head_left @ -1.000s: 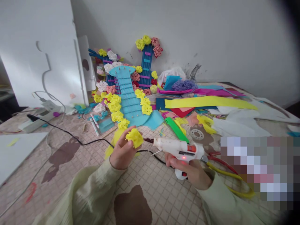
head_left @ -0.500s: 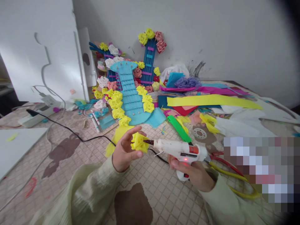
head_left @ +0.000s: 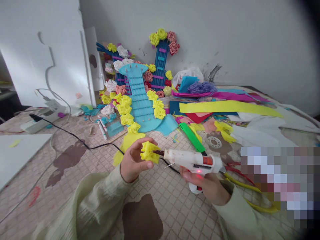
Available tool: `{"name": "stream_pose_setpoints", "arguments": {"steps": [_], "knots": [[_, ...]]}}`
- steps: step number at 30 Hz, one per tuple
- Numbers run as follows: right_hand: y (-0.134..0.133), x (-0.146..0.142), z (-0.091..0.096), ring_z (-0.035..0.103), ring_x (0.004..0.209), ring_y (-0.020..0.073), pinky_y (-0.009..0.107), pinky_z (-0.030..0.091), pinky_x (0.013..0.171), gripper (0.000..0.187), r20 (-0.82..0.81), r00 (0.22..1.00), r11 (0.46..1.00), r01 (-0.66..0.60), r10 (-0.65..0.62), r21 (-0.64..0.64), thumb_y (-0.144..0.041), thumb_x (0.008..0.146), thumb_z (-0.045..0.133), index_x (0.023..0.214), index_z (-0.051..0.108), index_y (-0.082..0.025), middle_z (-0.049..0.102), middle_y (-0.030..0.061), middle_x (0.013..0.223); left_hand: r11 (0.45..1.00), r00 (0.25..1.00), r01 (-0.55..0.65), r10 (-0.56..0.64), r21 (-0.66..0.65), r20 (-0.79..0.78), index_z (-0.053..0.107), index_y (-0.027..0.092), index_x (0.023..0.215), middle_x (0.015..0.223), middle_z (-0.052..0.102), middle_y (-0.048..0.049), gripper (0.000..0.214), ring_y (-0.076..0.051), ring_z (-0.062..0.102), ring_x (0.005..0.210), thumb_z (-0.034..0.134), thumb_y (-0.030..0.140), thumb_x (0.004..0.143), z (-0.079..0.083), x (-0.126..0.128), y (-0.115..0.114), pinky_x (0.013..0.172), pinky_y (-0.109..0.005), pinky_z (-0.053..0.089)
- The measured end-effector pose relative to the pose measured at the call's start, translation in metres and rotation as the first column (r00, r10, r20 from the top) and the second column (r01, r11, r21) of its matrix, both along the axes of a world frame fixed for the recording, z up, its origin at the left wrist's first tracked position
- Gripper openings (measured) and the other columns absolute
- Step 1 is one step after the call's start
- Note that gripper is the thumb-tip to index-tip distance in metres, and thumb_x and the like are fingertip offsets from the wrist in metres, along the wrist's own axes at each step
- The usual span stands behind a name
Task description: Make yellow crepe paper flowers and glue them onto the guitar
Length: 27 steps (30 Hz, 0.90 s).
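Note:
Between the thumb and fingers of my left hand [head_left: 133, 160] is a yellow paper flower [head_left: 149, 152]. My right hand [head_left: 211, 185] is wrapped round the handle of a white hot glue gun [head_left: 192, 160], whose red light glows. The gun's brown nozzle points left and meets the flower's right side. Behind my left hand stands a light-blue guitar-neck shape [head_left: 140, 103] with strings, edged by several yellow paper flowers [head_left: 126, 108]. A sheet of yellow paper [head_left: 131, 141] lies on the table just behind my left hand.
A green box cutter [head_left: 192, 137] lies beyond the gun. Coloured paper strips [head_left: 230, 108] and purple yarn [head_left: 202, 87] are heaped at the back right. A black cord [head_left: 72, 136] runs from a power strip [head_left: 40, 122] at left. Yellow-handled scissors [head_left: 260, 205] lie at right.
The view has shifted very slightly. The glue gun's nozzle tip sits a little further left, over the yellow paper flower. Both hands keep their grips.

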State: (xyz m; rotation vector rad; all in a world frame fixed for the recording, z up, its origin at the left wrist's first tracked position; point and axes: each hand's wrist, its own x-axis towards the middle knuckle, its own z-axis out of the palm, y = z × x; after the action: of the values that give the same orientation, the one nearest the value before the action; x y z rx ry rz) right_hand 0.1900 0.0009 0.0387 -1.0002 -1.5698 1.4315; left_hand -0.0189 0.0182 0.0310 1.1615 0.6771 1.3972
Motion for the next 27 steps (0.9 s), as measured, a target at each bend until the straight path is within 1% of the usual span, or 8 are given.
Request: {"name": "stream_pose_setpoints", "arguments": {"steps": [6,9,12,17,22,25,27], "knots": [[-0.001,-0.0012,0.0012,0.039,0.052,0.0117,0.026,0.033,0.051,0.023,-0.027,1.0,1.0,0.001,-0.001,0.006,-0.035,0.07,0.057,0.055,0.051,-0.02,0.041,-0.0022,0.052,1.0,1.0,0.025,-0.025,0.014,0.0,0.061,0.026,0.098,0.09,0.06,-0.0012,0.05,-0.013,0.055,0.077,0.079,0.027,0.051,-0.0015,-0.0013,0.0004,0.064,-0.021,0.044],[-0.001,-0.0014,0.0002,0.035,0.05,0.0109,0.025,0.031,0.049,0.025,-0.044,0.999,1.0,0.007,-0.008,-0.014,-0.035,0.071,0.057,0.054,0.049,-0.019,0.038,-0.0031,0.05,0.999,0.999,0.04,-0.04,0.018,0.008,0.061,0.027,0.098,0.091,0.059,-0.0004,0.05,-0.013,0.055,0.078,0.078,0.028,0.052,-0.001,-0.0008,-0.0003,0.065,-0.021,0.045],[-0.0005,-0.0013,0.0001,0.035,0.051,0.0108,0.024,0.03,0.048,0.026,-0.059,0.998,1.0,-0.001,0.0,-0.014,-0.036,0.072,0.055,0.055,0.048,-0.019,0.039,-0.0026,0.052,0.999,0.999,0.035,-0.035,0.021,-0.001,0.06,0.026,0.098,0.091,0.059,-0.0008,0.049,-0.014,0.056,0.079,0.078,0.029,0.052,-0.0007,-0.0002,-0.0009,0.065,-0.023,0.045],[-0.0001,-0.0012,0.002,0.035,0.05,0.01,0.024,0.031,0.048,0.025,-0.053,0.999,1.0,-0.009,0.009,-0.001,-0.036,0.072,0.055,0.055,0.049,-0.019,0.038,-0.0028,0.052,1.0,1.0,0.011,-0.011,0.025,-0.003,0.06,0.024,0.099,0.09,0.059,-0.0027,0.051,-0.017,0.056,0.079,0.078,0.03,0.051,-0.0011,-0.0007,-0.0007,0.065,-0.025,0.045],[0.0001,-0.0011,0.0032,0.034,0.049,0.0096,0.024,0.032,0.049,0.025,-0.043,0.999,1.0,-0.02,0.021,0.024,-0.035,0.071,0.056,0.054,0.048,-0.019,0.037,-0.0035,0.05,0.999,0.999,0.033,-0.033,0.008,0.023,0.06,0.026,0.098,0.091,0.059,-0.0009,0.049,-0.013,0.056,0.078,0.077,0.028,0.053,-0.0003,-0.0014,0.0005,0.066,-0.022,0.045],[0.0005,-0.0016,0.0049,0.033,0.047,0.0092,0.023,0.03,0.046,0.026,-0.037,0.999,1.0,-0.018,0.019,0.011,-0.036,0.072,0.055,0.053,0.048,-0.019,0.036,-0.0037,0.049,0.999,0.998,0.045,-0.045,0.009,0.04,0.06,0.026,0.098,0.091,0.059,-0.0007,0.05,-0.013,0.056,0.078,0.078,0.027,0.052,0.0004,-0.0015,0.0004,0.065,-0.022,0.046],[0.0005,-0.002,0.0061,0.034,0.047,0.0097,0.023,0.029,0.045,0.026,-0.033,0.999,1.0,-0.009,0.009,-0.006,-0.036,0.072,0.055,0.053,0.049,-0.019,0.038,-0.0032,0.049,0.999,0.999,0.035,-0.034,-0.015,0.033,0.061,0.026,0.098,0.091,0.059,-0.0012,0.048,-0.014,0.057,0.079,0.078,0.027,0.052,0.0009,-0.0015,-0.0004,0.065,-0.023,0.046]]}}
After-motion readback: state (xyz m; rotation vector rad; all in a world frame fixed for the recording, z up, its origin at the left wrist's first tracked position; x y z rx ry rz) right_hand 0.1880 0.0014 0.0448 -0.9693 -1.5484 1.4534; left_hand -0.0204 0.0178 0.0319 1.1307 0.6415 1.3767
